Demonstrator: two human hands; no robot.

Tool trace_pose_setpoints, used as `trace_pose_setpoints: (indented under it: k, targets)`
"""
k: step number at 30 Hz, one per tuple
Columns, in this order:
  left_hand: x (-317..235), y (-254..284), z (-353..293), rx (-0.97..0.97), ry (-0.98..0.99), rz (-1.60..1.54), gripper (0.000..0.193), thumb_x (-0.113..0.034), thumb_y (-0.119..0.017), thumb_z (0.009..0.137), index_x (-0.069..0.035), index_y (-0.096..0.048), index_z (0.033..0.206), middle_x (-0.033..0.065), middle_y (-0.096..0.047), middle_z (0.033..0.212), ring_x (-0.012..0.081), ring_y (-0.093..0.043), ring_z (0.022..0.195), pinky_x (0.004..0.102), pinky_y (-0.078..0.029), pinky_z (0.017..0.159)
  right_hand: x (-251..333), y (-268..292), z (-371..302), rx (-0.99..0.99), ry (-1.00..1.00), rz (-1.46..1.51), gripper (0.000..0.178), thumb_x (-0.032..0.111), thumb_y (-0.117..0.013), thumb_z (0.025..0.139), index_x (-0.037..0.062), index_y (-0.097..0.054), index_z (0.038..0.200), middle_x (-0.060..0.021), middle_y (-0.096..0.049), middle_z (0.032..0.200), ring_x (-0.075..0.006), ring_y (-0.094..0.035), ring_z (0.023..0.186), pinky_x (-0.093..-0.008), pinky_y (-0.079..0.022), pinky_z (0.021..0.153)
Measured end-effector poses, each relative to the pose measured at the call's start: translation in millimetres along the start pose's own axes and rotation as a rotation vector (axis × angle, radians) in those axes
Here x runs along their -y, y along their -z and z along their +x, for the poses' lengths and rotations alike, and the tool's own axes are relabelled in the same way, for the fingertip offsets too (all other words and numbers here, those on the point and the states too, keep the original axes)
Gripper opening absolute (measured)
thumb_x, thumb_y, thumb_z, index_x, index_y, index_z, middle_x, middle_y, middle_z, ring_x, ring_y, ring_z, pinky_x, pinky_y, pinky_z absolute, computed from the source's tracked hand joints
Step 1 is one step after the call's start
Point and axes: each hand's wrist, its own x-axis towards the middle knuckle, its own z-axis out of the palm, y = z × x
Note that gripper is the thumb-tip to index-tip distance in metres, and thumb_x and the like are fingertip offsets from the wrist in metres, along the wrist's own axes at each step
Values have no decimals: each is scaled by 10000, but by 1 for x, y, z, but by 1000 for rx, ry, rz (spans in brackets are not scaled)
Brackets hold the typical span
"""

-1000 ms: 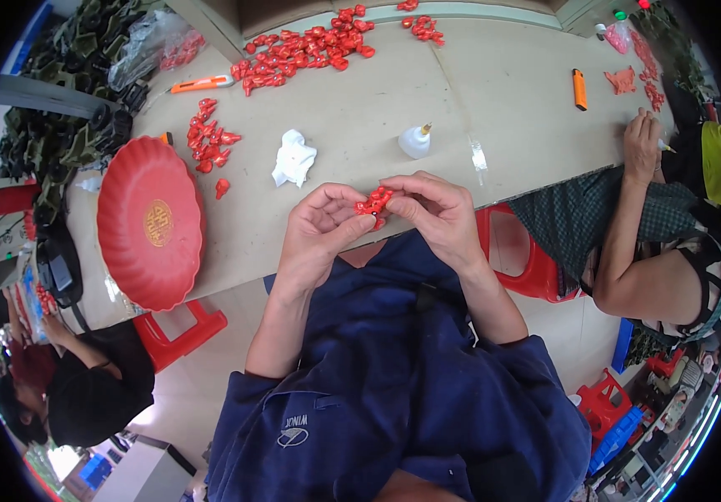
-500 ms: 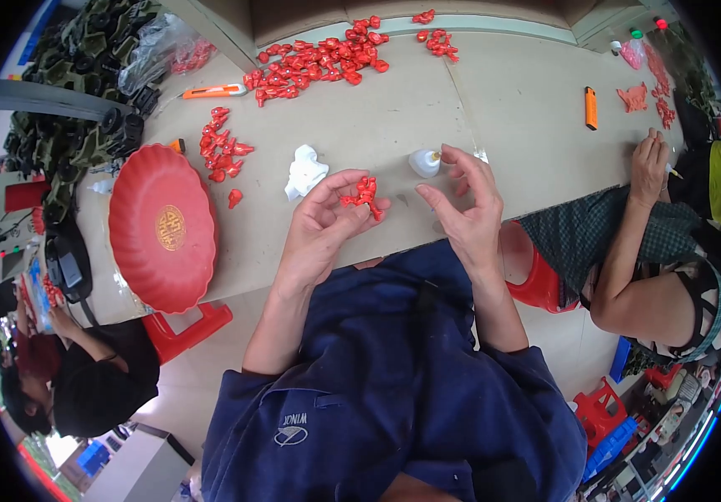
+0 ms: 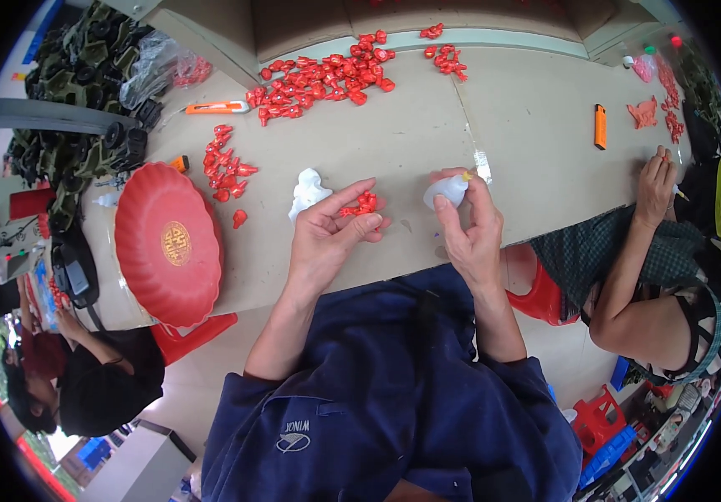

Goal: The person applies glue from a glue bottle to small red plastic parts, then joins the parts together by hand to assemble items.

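1. Our left hand (image 3: 327,230) cups a small red folded piece (image 3: 365,203) in its curled fingers, palm up over the tabletop (image 3: 511,134); a second ago both of our hands pinched that piece together.
2. Our right hand (image 3: 471,234) has left the red piece and now closes around a small white squeeze bottle (image 3: 446,192) with a yellow tip, lifted just off the tabletop; half a second ago the hand was only reaching for it where it stood.
3. The two hands, pressed together a second ago, now sit apart, the bottle's tip turned toward the red piece.
4. A crumpled white tissue (image 3: 309,187) lies just left of our left hand, where it lay before.
5. A round red tray (image 3: 168,243) overhangs the tabletop's near left edge, and a scatter of red pieces (image 3: 225,163) lies beside it.
6. A larger heap of red pieces (image 3: 323,77) spreads along the far side, with an orange box cutter (image 3: 217,107) to its left and an orange lighter (image 3: 600,126) to the right.
7. At right, a seated person's hand (image 3: 656,186) rests on the tabletop edge; that arm keeps much the same place as in the earlier views.
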Motion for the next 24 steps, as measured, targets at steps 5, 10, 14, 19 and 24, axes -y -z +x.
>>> trace_pose_setpoints:
  k: [5,10,14,19,24]
  targets:
    - [4,-4,5,-23,-41,-54,436,3,-551,844,-2,-426,1262,111,-601,1016,191,-616,905,268,-517,791,3,-2,-3,74,-74,126,306,68,-594,816,-1,-501,1100,-109,-619,904,-150,-588,817,-255,-456,740]
    - [1,-1,2,28,-33,3,410,11,-534,852,15,-433,1250,117,-591,1055,182,-613,910,264,-517,790,12,-14,1,109,-74,213,329,69,-610,806,1,-505,1111,-103,-624,919,-133,-588,827,-252,-460,729]
    - [6,3,-7,47,-88,-25,421,25,-542,842,16,-434,1249,126,-587,1073,181,-616,900,263,-515,789,17,-31,3,155,-101,268,315,75,-633,789,1,-534,1078,-94,-624,921,-126,-586,836,-253,-464,733]
    - [5,17,-10,158,-50,-200,420,62,-560,813,32,-450,1217,141,-581,1066,189,-611,899,299,-530,785,18,-40,4,236,-136,301,312,60,-634,786,3,-540,1078,-77,-621,913,-108,-575,827,-251,-467,732]
    - [13,25,-14,167,-96,-242,359,57,-583,798,31,-462,1135,135,-586,1014,204,-610,908,309,-538,776,22,-44,-2,299,-165,357,311,44,-630,787,5,-545,1083,-61,-622,911,-91,-566,839,-245,-465,737]
